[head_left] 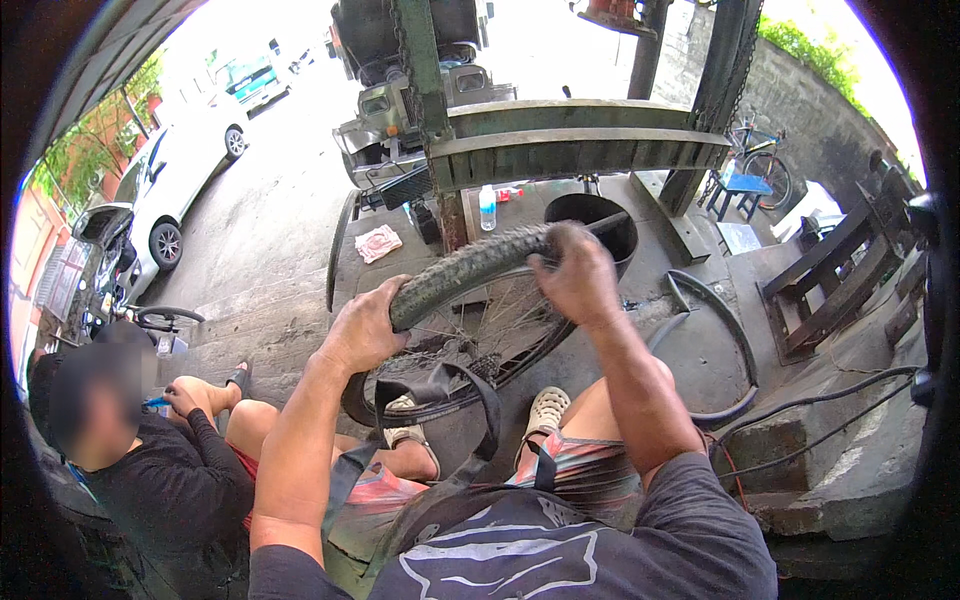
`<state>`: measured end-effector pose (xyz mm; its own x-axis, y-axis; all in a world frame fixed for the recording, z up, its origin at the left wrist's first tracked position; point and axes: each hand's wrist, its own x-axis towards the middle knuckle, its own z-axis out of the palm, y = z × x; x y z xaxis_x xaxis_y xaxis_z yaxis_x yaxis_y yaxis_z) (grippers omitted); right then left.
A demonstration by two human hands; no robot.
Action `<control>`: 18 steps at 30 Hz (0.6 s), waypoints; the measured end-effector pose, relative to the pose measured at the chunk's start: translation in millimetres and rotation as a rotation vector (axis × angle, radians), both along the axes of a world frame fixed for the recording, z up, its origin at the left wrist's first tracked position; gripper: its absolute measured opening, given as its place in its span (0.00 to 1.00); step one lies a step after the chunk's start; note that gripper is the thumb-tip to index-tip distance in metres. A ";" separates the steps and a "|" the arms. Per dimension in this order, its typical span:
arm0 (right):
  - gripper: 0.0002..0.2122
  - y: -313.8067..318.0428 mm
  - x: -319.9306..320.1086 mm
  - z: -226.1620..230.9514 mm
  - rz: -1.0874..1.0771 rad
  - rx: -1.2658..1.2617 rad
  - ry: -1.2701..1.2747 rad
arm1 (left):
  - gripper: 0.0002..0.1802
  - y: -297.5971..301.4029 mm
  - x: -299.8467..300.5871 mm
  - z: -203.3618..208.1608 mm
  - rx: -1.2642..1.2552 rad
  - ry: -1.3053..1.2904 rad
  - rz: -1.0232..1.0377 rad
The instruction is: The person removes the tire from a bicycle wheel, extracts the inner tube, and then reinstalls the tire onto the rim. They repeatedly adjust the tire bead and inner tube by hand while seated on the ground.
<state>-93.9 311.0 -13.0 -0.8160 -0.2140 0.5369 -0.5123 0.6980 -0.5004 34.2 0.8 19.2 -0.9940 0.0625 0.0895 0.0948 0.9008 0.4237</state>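
Both hands grip a knobby black bicycle tire (470, 265) that arcs over a spoked wheel in front of me. My left hand (362, 328) is closed around its left part. On the right, my right hand (580, 278) closes on the tire beside a black bucket (622, 248). Below the tire show the wheel's thin spokes and its rear sprockets (487, 368); its lower rim (455, 405) is near my feet. I cannot tell how much of the tire sits on the rim. A flat black band (488, 415) loops between the wheel and my lap.
A black inner tube (745, 350) lies on the floor at right. Ahead are a water bottle (488, 210), a pink cloth (378, 243) and a green metal frame (580, 155). Another person (150, 450) sits at my left. A blue stool (740, 190) stands far right.
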 end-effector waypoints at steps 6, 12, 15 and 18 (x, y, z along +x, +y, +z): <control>0.35 65.4 -47.4 8.1 0.330 0.328 -0.124 | 0.38 23.1 -79.4 -1.0 -0.065 0.012 -0.260; 0.29 86.3 -111.9 -9.8 0.119 0.233 -0.242 | 0.46 31.1 -182.3 -19.3 -0.217 0.128 -0.135; 0.31 99.4 -157.3 -26.2 0.070 0.271 -0.266 | 0.46 31.7 -224.2 -38.6 -0.186 0.155 -0.120; 0.33 94.0 -195.3 -40.2 0.072 0.247 -0.269 | 0.42 26.8 -265.2 -46.8 -0.232 0.130 -0.127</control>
<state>-289.2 405.0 -53.2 -0.8993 -0.3719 0.2301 -0.4371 0.7815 -0.4453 -230.9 27.7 -27.5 -0.9579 0.2198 0.1845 0.2534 0.9496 0.1844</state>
